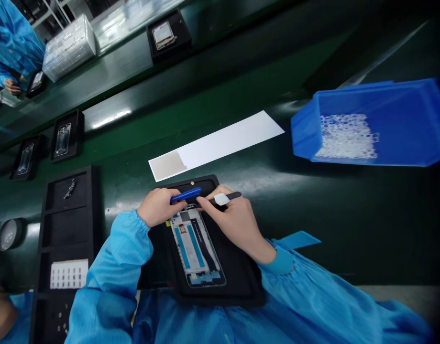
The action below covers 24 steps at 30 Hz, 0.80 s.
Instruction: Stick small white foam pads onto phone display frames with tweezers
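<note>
A smartphone frame (196,246) with blue strips lies tilted in a black tray (237,272) close to my body. At its top end, my left hand (157,206) is closed around a slim blue plastic stick (186,194) that points right. My right hand (237,217) pinches tweezers (235,195) with a white wrapping on them; their tips are hard to make out near the top of the frame. A small gold-coloured piece (192,183) rests on the tray's far end. A yellow tab (168,223) shows at the frame's left edge.
A white strip (234,136) lies beyond the tray. On the right stands a blue bin (402,124) holding white pieces (349,138). A black compartment tray (67,234) is at left. Farther off are more phone trays (66,136) and a co-worker in blue (15,43).
</note>
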Motion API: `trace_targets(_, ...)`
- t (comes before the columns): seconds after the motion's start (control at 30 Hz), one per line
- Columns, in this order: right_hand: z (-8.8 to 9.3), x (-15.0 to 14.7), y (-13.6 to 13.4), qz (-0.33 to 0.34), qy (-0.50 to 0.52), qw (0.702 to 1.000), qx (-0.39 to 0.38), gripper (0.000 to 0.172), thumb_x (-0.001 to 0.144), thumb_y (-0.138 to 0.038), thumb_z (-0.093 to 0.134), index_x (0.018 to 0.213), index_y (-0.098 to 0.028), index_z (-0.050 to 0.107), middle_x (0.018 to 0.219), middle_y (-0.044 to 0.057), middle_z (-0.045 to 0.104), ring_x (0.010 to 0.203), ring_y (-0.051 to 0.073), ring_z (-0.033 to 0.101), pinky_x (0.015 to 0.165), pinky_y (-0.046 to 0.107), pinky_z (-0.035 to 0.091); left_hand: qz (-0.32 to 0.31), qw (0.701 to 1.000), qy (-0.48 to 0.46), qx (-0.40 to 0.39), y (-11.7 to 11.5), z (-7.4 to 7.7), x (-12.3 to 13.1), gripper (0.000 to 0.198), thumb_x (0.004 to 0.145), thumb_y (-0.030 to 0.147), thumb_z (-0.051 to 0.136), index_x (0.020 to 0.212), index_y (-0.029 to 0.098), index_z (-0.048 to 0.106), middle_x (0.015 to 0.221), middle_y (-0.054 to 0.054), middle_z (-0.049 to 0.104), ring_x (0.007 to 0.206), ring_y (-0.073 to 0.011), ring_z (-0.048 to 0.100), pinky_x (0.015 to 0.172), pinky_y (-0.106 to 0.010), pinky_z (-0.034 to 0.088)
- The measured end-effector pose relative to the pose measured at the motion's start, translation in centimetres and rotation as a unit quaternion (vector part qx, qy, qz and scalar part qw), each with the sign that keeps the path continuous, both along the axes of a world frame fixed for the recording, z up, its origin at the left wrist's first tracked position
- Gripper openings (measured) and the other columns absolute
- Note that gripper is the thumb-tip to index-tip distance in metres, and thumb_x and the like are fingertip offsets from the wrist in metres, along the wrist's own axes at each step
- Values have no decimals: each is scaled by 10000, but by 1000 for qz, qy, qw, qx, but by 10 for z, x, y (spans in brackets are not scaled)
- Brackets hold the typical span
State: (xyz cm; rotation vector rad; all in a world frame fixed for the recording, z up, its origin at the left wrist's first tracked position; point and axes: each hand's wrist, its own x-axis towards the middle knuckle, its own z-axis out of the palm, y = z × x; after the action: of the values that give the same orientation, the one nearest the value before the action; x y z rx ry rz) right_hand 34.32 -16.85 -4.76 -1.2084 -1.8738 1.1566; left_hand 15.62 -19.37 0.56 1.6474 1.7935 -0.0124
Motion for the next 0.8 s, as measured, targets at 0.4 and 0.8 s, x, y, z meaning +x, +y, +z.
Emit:
trace_targets(0.4,1,3,1,6,-3,1000,16,323,893,-459,557,655,-241,535,672,25,645,630,208,597,636,344,434,-15,991,129,-25,-2,3,17,176,901,361,558,956,242,675,959,-39,734,923,-239,678,741,-296,491)
trace_targets(0.8,2,4,0,52,-26,995,79,328,943,-462,510,699,-245,550,699,27,648,697,226,601,695,368,404,-9,992,120,-34,-1,6,16,183,899,354,549,964,243,678,944,-38,733,900,-232,680,735,-293,492)
